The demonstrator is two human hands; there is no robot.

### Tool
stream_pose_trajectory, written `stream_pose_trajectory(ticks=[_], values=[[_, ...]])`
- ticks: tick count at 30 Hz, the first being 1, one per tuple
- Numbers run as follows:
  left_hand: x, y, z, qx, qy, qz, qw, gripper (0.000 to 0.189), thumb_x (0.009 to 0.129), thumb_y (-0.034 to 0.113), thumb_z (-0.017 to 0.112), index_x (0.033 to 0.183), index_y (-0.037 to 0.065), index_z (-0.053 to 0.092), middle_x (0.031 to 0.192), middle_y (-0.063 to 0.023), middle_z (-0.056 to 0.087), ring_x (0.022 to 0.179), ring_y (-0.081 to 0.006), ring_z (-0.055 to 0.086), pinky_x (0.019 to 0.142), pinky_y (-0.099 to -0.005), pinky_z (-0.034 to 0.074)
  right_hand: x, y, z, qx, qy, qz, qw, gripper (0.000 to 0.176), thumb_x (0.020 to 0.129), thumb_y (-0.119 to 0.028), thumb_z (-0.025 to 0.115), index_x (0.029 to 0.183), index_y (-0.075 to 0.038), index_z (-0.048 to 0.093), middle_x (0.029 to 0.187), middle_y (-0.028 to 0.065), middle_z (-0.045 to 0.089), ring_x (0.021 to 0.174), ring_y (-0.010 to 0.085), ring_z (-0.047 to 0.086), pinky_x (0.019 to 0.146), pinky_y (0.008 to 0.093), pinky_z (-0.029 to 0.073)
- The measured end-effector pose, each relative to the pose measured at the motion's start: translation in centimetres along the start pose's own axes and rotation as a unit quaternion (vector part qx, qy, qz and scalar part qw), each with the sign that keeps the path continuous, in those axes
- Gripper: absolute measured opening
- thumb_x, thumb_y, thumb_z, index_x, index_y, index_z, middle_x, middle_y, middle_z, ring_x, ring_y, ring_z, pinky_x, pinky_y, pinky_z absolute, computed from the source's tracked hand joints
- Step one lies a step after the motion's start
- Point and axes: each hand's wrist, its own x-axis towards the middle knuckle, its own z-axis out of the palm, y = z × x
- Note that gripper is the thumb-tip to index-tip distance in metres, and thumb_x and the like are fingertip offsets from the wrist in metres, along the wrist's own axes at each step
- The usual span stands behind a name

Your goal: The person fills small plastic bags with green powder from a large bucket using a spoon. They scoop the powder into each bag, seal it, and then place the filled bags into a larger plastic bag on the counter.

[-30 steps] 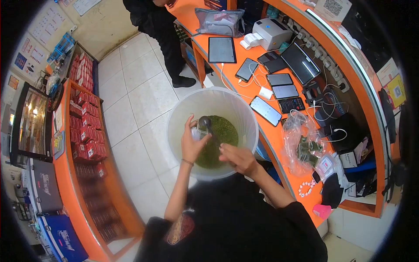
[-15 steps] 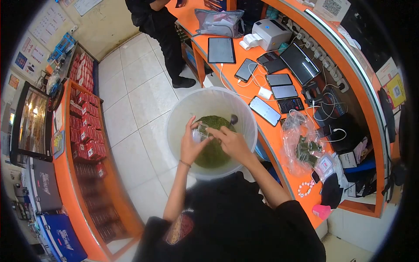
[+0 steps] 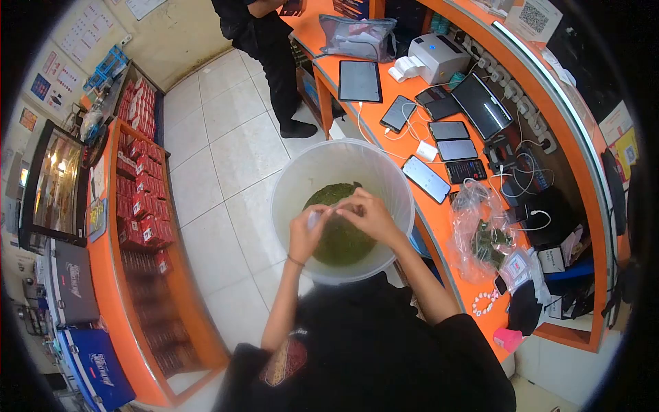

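**Both hands close on the little bag over the bucket**

The left hand (image 3: 307,233) is curled round a small clear bag (image 3: 316,218), held just above the green flakes (image 3: 340,246) in the white bucket (image 3: 302,175). A second ago the right hand (image 3: 372,216) was working a dark scoop in the flakes. Now the scoop is out of sight and that hand's fingers pinch the bag's top edge, touching the left hand's fingertips, so scooping seems to have given way to handling the bag's mouth. Whether the mouth is open or pressed shut is too small to tell. Right of the bucket runs the orange tabletop (image 3: 434,218), with a phone (image 3: 426,178) and a crumpled plastic bag (image 3: 480,233). Beyond the bucket a person in black (image 3: 274,41) stands on the tiled floor
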Motion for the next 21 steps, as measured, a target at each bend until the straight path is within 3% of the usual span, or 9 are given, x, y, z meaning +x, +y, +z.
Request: stream_pose_trajectory(ticks=[2, 5, 7, 14, 20, 21], values=[[0.0, -0.8, 0.1, -0.057, 0.011, -0.038, 0.998, 0.019, 0.094, 0.021, 0.066, 0.101, 0.003, 0.069, 0.084, -0.0051, 0.072, 0.067, -0.012, 0.062, 0.063, -0.0257, 0.05, 0.0, -0.7, -0.8, 0.045, 0.014, 0.034, 0.998, 0.017, 0.086, -0.021, 0.072, 0.097, -0.009, 0.071, 0.078, 0.0054, 0.053, 0.067, 0.0199, 0.054, 0.063, 0.0343, 0.044], [0.2, 0.8, -0.3, -0.17, -0.01, -0.097, 0.981, 0.022, 0.097, 0.025, 0.063, 0.103, 0.004, 0.067, 0.088, -0.0021, 0.071, 0.062, -0.0042, 0.051, 0.055, -0.0221, 0.044, -0.3, -0.2, -1.2, 0.086, 0.06, 0.059, 0.993, 0.017, 0.086, -0.02, 0.073, 0.092, -0.005, 0.07, 0.08, 0.0032, 0.049, 0.066, 0.0145, 0.048, 0.061, 0.029, 0.04], [0.3, 0.7, 0.0, -0.162, -0.009, -0.09, 0.983, 0.024, 0.098, 0.026, 0.062, 0.104, 0.003, 0.066, 0.088, -0.001, 0.07, 0.061, -0.0029, 0.049, 0.054, -0.0212, 0.042, -0.5, 1.2, -0.9, 0.182, 0.011, 0.077, 0.98, 0.018, 0.088, -0.018, 0.071, 0.092, -0.001, 0.068, 0.083, 0.0025, 0.049, 0.067, 0.0124, 0.047, 0.061, 0.0268, 0.039], [0.5, 0.8, 0.4, -0.137, 0.005, -0.072, 0.988, 0.024, 0.098, 0.026, 0.063, 0.102, 0.002, 0.065, 0.083, 0.0013, 0.067, 0.061, -0.002, 0.048, 0.054, -0.0203, 0.039, -1.1, -0.1, -0.2, 0.167, 0.035, 0.061, 0.983, 0.014, 0.089, -0.013, 0.068, 0.091, 0.0, 0.065, 0.085, 0.001, 0.049, 0.074, 0.0092, 0.048, 0.064, 0.0232, 0.038], [0.4, 1.7, 0.5, -0.108, -0.005, -0.062, 0.992, 0.02, 0.095, 0.021, 0.065, 0.097, 0.001, 0.067, 0.08, -0.0011, 0.067, 0.066, -0.0059, 0.054, 0.06, -0.0232, 0.045, -0.9, -0.3, 0.5, 0.156, 0.062, 0.062, 0.984, 0.012, 0.087, -0.01, 0.068, 0.09, 0.002, 0.064, 0.086, 0.002, 0.05, 0.074, 0.0099, 0.049, 0.061, 0.0246, 0.039], [0.4, 1.6, 0.7, -0.108, -0.006, -0.062, 0.992, 0.02, 0.095, 0.021, 0.065, 0.097, 0.001, 0.067, 0.08, -0.0011, 0.067, 0.066, -0.0059, 0.054, 0.06, -0.0232, 0.045, -0.8, -0.3, 0.8, 0.164, 0.065, 0.027, 0.984, 0.013, 0.084, -0.01, 0.068, 0.088, 0.001, 0.064, 0.084, 0.0048, 0.051, 0.071, 0.0142, 0.051, 0.061, 0.0278, 0.041]])
